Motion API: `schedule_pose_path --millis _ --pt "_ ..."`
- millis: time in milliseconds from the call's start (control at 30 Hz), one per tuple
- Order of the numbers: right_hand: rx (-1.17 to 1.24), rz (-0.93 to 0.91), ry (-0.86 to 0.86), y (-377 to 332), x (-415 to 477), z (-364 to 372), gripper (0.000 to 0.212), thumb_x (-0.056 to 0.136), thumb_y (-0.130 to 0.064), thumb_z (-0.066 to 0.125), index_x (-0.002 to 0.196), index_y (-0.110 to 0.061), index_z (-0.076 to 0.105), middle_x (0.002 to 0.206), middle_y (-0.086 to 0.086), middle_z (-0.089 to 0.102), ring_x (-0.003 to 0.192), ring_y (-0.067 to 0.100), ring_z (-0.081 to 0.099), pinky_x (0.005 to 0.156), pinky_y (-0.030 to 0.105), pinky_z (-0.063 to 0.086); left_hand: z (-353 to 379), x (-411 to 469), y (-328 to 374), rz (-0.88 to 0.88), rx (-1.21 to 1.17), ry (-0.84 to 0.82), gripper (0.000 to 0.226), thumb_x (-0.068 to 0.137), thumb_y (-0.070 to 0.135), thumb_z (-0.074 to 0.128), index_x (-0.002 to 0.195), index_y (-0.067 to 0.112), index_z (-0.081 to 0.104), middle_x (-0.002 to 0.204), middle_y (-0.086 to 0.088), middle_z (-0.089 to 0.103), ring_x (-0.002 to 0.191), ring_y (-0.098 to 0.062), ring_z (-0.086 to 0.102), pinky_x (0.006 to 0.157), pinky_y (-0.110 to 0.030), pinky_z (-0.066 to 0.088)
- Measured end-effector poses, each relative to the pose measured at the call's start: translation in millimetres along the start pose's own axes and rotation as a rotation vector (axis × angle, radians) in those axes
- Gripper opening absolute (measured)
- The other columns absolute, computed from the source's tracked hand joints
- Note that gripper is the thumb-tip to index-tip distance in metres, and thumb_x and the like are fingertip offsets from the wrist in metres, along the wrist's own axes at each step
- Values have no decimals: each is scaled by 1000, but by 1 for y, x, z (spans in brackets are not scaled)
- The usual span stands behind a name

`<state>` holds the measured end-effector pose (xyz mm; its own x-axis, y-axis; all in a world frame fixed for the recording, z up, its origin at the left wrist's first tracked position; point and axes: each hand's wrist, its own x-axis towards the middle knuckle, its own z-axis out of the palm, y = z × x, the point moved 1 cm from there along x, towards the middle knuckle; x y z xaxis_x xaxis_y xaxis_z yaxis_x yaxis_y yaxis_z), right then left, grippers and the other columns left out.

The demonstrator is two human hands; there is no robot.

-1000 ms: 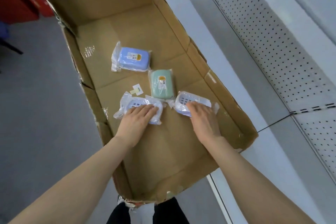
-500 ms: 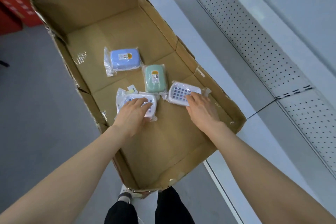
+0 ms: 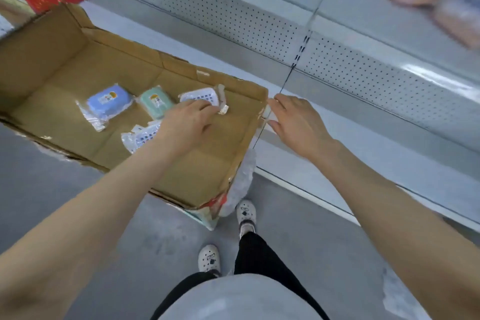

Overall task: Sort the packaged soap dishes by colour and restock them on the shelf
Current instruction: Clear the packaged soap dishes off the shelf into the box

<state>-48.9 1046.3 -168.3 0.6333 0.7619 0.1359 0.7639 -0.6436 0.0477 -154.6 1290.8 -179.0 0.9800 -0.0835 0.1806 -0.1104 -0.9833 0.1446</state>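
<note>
Lying loose in the cardboard box (image 3: 207,163), likely for sorting by colour, are a blue soap dish (image 3: 109,101), a green soap dish (image 3: 155,104) and two white ones. The left hand (image 3: 187,122) covers the far white soap dish (image 3: 200,96), fingers bent onto it; grip or touch, I cannot tell. The right hand (image 3: 296,122) hovers at the rim, fingers loosely spread and holding nothing.

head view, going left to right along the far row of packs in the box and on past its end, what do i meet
blue soap dish → green soap dish → far white soap dish → box end wall → right hand
</note>
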Motion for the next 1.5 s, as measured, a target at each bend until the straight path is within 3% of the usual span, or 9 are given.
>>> schedule_pose_path --millis 167,267,433,933,1300,1500 --pt "-86 195 73 25 -99 -37 48 89 -25 67 130 -3 54 122 17 59 99 39 59 85 46 48 -22 16 79 243 -47 76 28 81 13 69 110 11 69 103 -9 69 88 -33 65 68 -41 52" --pt "-140 304 96 43 -158 -54 48 90 -28 66 130 -4 55 124 16 59 98 38 60 84 45 48 -29 29 131 363 -72 94 31 84 20 68 114 11 67 108 -10 68 92 -34 64 74 -43 53" --pt "-182 472 141 78 -252 -74 49 88 -29 68 129 -4 57 123 15 61 95 37 62 82 44 49 -32 52 227 517 -80 135 34 84 25 74 115 12 68 107 -10 68 90 -35 64 70 -40 51" --pt "-276 769 155 243 -510 -134 51 79 -27 77 122 -4 63 106 14 67 85 35 65 71 40 53 -1 122 567 746 -297 230 34 86 29 69 118 20 66 110 0 66 94 -29 61 75 -40 52" --pt "-404 823 290 408 -559 -213 48 85 -24 71 127 -5 58 115 13 62 98 36 60 82 45 51 -25 234 699 803 -276 271 50 82 31 74 128 18 60 123 -3 59 106 -30 57 82 -39 52" --pt "-467 877 219 514 -540 -237 58 83 -25 74 132 -3 54 121 18 61 103 40 60 83 46 49 -12 313 756 843 -221 202 59 82 36 73 134 15 55 133 -7 55 116 -32 54 93 -41 49"
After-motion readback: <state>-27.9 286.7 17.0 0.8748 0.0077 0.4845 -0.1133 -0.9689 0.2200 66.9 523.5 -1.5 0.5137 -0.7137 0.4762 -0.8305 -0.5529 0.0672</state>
